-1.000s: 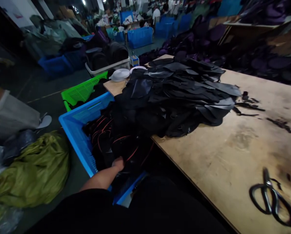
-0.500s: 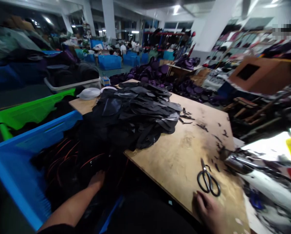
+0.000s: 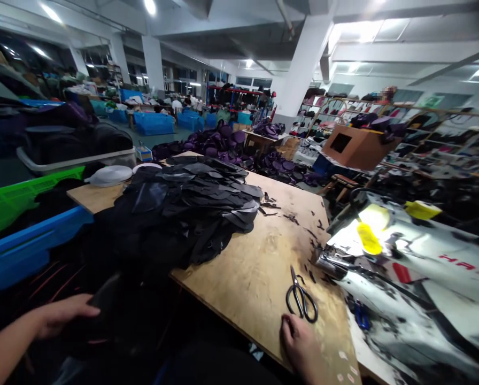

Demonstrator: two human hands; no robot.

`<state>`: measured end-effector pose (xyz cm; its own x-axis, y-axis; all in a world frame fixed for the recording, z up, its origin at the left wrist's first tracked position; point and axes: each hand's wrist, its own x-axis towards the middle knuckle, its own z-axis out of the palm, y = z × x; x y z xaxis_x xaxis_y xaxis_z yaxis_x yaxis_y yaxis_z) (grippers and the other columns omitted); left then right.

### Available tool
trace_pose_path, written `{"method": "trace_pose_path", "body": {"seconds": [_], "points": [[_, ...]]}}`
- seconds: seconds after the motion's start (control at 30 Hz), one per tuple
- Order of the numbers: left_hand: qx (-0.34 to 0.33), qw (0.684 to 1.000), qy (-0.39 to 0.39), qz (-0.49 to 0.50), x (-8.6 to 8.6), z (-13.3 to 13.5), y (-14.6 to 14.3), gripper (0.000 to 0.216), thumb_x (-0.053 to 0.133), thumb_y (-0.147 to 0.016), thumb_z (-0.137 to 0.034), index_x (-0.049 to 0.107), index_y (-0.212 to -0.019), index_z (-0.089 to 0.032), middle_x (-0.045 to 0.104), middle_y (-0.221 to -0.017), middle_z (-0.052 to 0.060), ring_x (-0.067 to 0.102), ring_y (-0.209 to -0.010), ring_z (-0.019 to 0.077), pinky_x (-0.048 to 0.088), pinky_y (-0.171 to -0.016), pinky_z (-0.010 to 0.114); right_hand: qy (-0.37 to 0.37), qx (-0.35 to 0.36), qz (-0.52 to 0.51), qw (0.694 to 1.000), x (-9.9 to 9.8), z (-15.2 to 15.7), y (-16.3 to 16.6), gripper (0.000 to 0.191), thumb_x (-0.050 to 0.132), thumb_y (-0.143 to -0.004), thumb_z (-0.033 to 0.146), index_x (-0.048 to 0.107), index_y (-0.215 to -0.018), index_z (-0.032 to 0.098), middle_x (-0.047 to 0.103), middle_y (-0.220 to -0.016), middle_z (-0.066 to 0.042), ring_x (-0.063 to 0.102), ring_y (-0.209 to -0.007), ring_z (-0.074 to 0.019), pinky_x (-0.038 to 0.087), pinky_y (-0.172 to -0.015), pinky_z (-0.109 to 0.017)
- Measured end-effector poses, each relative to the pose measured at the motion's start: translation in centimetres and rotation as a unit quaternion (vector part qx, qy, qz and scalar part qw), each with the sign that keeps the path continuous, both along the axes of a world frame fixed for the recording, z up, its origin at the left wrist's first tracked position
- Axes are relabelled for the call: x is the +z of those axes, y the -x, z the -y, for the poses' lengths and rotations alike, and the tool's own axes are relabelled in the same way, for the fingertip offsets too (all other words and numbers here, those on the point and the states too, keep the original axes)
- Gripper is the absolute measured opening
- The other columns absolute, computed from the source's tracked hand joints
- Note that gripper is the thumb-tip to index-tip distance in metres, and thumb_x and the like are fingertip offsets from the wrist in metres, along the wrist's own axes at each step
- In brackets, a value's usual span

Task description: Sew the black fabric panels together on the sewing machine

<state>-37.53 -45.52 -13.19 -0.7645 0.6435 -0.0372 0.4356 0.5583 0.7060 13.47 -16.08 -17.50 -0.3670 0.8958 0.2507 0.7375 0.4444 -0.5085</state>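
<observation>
My left hand (image 3: 65, 314) is at the lower left, its thumb pressed over a dark piece of black fabric (image 3: 108, 291). Its other fingers are partly hidden behind the dark material. My right hand (image 3: 299, 342) rests on the front edge of the wooden table (image 3: 259, 272), fingers curled into a loose fist, with nothing visible in it. Just beyond that hand lies a pair of black-handled scissors (image 3: 301, 299). A large heap of cut black fabric pieces (image 3: 191, 203) covers the table's left side and hangs over its edge.
A white sewing machine (image 3: 435, 267) with a lit lamp stands at right. Blue (image 3: 39, 235) and green (image 3: 18, 203) crates hold black material at left. Black scraps (image 3: 291, 218) lie on the table. Purple items (image 3: 215, 141) are piled beyond, near a cardboard box (image 3: 354, 147).
My left hand has come up out of the blue crate's dark contents and moved left, now with a black fabric piece. The view has turned right and up. My right hand stays by the scissors.
</observation>
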Motion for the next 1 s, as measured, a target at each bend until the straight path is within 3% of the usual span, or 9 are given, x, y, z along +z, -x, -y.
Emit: {"method": "trace_pose_path", "body": {"seconds": [0.17,0.27,0.33,0.4,0.47,0.53,0.67,0.83,1.0], "points": [[0.068,0.987,-0.105,0.098,12.0,-1.1,3.4,0.081,0.040,-0.086,-0.086,0.065,-0.119,-0.017,0.072,-0.067,-0.003,0.063,-0.055,0.0132,0.049,-0.057,0.027,0.014,0.005,0.007,1.000,-0.2,-0.1,-0.4,0.041,0.042,-0.092,0.048,0.074,-0.087,0.023,0.076,-0.088,-0.011,0.072,-0.082,-0.0279,0.055,-0.076,-0.038],[0.062,0.971,-0.156,0.171,19.6,-3.4,2.3,0.076,0.045,-0.091,-0.076,0.062,-0.127,-0.012,0.070,-0.068,-0.002,0.060,-0.053,0.0107,0.047,-0.054,0.024,0.049,-0.005,0.001,0.999,0.6,-0.1,0.0,0.043,0.043,-0.090,0.051,0.074,-0.086,0.021,0.076,-0.088,-0.013,0.071,-0.083,-0.0297,0.054,-0.078,-0.041],[-0.039,0.947,-0.186,0.260,23.0,-6.2,-0.3,0.066,0.059,-0.089,-0.062,0.059,-0.131,-0.011,0.070,-0.069,0.000,0.065,-0.055,0.0147,0.052,-0.053,0.026,0.112,0.001,-0.015,0.994,2.5,-0.2,0.9,0.044,0.045,-0.088,0.054,0.073,-0.082,0.021,0.075,-0.084,-0.013,0.071,-0.081,-0.0301,0.054,-0.077,-0.042],[-0.206,0.882,-0.198,0.376,24.5,-10.0,-3.9,0.055,0.071,-0.084,-0.044,0.059,-0.128,-0.014,0.074,-0.077,0.003,0.073,-0.062,0.0241,0.059,-0.055,0.037,0.193,0.038,-0.081,0.977,5.6,-0.3,2.1,0.044,0.050,-0.088,0.058,0.074,-0.088,0.021,0.076,-0.089,-0.012,0.071,-0.084,-0.0290,0.055,-0.079,-0.042],[-0.338,0.779,-0.215,0.483,24.1,-14.3,-8.0,0.044,0.077,-0.079,-0.028,0.060,-0.118,-0.017,0.078,-0.087,0.006,0.077,-0.071,0.0309,0.063,-0.060,0.046,0.238,0.078,-0.209,0.945,9.6,-0.5,3.3,0.051,0.061,-0.085,0.060,0.070,-0.116,0.020,0.075,-0.110,-0.013,0.070,-0.099,-0.0280,0.055,-0.088,-0.042],[-0.386,0.690,-0.244,0.562,22.2,-18.4,-12.2,0.036,0.077,-0.080,-0.022,0.061,-0.113,-0.017,0.078,-0.090,0.008,0.078,-0.076,0.0316,0.065,-0.062,0.046,0.247,0.095,-0.327,0.907,13.6,-0.8,4.0,0.065,0.070,-0.082,0.059,0.059,-0.135,0.023,0.067,-0.133,-0.015,0.064,-0.119,-0.0282,0.052,-0.099,-0.043],[-0.393,0.587,-0.258,0.659,16.2,-23.5,-19.3,0.022,0.073,-0.085,-0.020,0.065,-0.106,-0.016,0.076,-0.086,0.008,0.078,-0.082,0.0299,0.064,-0.056,0.033,0.293,0.071,-0.432,0.850,18.4,-1.2,3.1,0.075,0.079,-0.076,0.055,0.052,-0.142,0.029,0.062,-0.140,-0.009,0.062,-0.122,-0.0261,0.051,-0.102,-0.043],[-0.419,0.530,-0.169,0.718,11.0,-25.2,-23.3,0.026,0.068,-0.089,-0.019,0.068,-0.114,-0.014,0.078,-0.098,0.011,0.077,-0.082,0.0247,0.063,-0.068,0.032,0.358,0.044,-0.383,0.851,17.0,0.7,1.1,0.040,0.081,-0.074,0.052,0.068,-0.098,0.023,0.071,-0.097,-0.003,0.066,-0.088,-0.0204,0.054,-0.077,-0.032],[-0.415,0.545,-0.159,0.711,9.0,-25.4,-22.8,0.027,0.073,-0.080,-0.018,0.073,-0.107,-0.012,0.078,-0.092,0.010,0.076,-0.081,0.0222,0.060,-0.080,0.032,0.468,0.034,-0.440,0.766,16.4,1.7,0.1,0.038,0.086,-0.066,0.040,0.066,-0.091,0.020,0.072,-0.084,-0.002,0.068,-0.073,-0.0178,0.054,-0.072,-0.031]]}}
